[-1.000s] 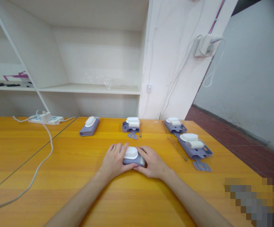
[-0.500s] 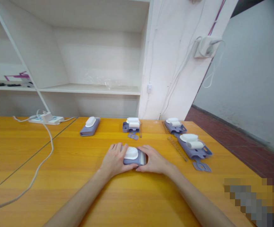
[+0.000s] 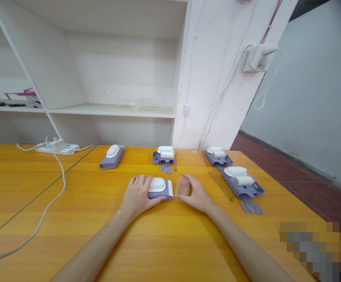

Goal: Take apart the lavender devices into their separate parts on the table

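Note:
My left hand [image 3: 138, 194] is wrapped around the left part of a flat purple-grey case [image 3: 162, 193] on the table. A white bristled brush head [image 3: 158, 184] lies on top of that case, bristles up, and a white strip shows at its right end. Just right of the case, apart from it, my right hand [image 3: 196, 194] grips a clear plastic cover [image 3: 182, 186] between thumb and fingers. Part of the cover is hidden by the fingers.
Another case with a brush [image 3: 112, 152] is at back left. Sets of loose parts, with white rollers [image 3: 243, 180], coil springs [image 3: 220, 186] and flat purple-grey pieces [image 3: 251, 207], lie at back centre and right. A power strip [image 3: 57, 147] and white cable [image 3: 62, 176] are on the left.
My right hand has moved right with the clear cover, away from the end of the case. My left hand and the case have shifted slightly left, opening a gap.

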{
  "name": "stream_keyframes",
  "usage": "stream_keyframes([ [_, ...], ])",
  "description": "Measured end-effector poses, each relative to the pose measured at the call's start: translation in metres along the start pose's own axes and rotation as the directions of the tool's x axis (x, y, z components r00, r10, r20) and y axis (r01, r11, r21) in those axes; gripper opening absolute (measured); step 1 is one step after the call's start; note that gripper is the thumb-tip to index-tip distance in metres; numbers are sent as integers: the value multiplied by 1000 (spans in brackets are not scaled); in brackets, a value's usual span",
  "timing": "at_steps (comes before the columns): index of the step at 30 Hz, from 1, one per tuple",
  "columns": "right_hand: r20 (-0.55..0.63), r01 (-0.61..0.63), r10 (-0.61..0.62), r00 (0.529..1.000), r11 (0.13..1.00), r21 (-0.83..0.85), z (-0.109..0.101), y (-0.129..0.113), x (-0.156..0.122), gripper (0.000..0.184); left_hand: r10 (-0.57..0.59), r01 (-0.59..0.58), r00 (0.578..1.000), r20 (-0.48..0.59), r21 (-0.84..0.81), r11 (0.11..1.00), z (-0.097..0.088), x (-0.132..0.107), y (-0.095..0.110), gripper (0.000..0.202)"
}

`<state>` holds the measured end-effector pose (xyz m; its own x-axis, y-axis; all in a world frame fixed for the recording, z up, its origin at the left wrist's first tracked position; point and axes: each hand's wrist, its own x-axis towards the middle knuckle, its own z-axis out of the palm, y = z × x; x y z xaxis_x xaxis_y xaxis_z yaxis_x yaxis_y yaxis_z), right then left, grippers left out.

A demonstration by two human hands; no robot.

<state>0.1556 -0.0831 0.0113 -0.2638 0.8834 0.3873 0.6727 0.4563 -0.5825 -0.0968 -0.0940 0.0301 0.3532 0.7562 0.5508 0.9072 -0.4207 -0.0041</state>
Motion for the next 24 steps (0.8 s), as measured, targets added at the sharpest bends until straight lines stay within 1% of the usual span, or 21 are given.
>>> stream_keyframes([
  [2,-7,-40,40,999,999,30,2,5,0,71,6,-6,1000,6,-15,1000,-2,0,-2,82],
  [4,19,-32,32,999,999,1,4,6,-1,72,12,-12,1000,12,-20,1000,-2,-1,-2,88],
  [8,39,45,-41,998,993,-111,2,1,-4,83,31,-31,999,32,-24,999,0,-1,-3,85],
  [11,39,160,-156,987,972,-174,-1,-7,-5,87,59,-58,998,11,-23,998,3,-2,-4,80],
  [13,40,253,-250,967,944,-212,-4,-13,-5,84,87,-88,995,-39,-25,996,5,-4,-5,79],
  [15,33,329,-331,943,911,-249,-4,-20,-5,84,116,-121,986,-118,-30,992,6,-6,-7,78],
  [18,37,423,-432,901,858,-292,-2,-28,-6,86,173,-186,954,-247,-31,982,6,-8,-8,76],
  [20,45,465,-477,878,825,-321,0,-32,-7,84,240,-260,921,-308,-24,965,6,-9,-8,75],
  [22,50,483,-500,865,800,-355,1,-34,-7,83,295,-319,891,-345,-13,948,5,-10,-8,73],
  [24,57,493,-513,856,779,-388,1,-35,-8,82,309,-334,879,-362,-7,943,4,-10,-7,73],
])
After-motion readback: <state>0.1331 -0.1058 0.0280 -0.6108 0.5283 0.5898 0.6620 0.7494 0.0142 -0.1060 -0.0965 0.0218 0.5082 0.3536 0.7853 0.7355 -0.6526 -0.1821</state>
